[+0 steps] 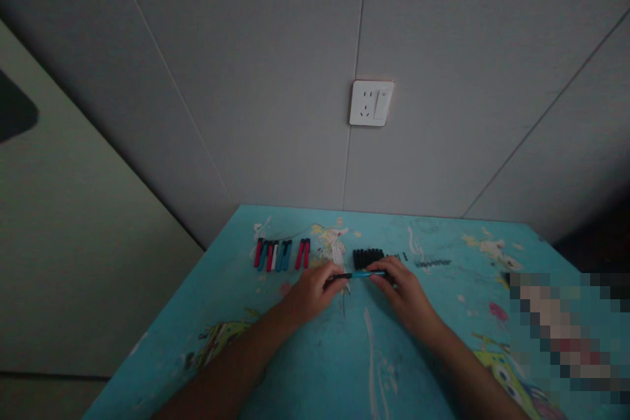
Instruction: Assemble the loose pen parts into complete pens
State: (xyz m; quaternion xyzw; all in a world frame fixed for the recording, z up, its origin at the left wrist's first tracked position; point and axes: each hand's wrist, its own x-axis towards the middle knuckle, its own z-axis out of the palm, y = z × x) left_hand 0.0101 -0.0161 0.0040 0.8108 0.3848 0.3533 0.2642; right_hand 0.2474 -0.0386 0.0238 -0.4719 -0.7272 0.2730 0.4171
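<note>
Level between both hands, above the middle of the table, is a pen [361, 273] with a blue barrel and dark ends. The fingers of my left hand [317, 285] pinch its dark left end. My right hand [398, 285] grips the right end between thumb and fingers. Just behind the right hand lies a tight row of short black tubular parts [368, 258]. Left of my hands are red, blue and white pen barrels [279, 256] with dark ends, laid side by side. Two red barrels [302, 254] lie slightly apart from them.
Small dark pieces [404, 256] and a row of tiny coiled-looking parts [433, 263] lie to the right. A cartoon-print turquoise cover [319, 367] spreads over the table, which meets a grey wall with a white socket [371, 103]. A pixelated patch [566, 335] hides the right edge.
</note>
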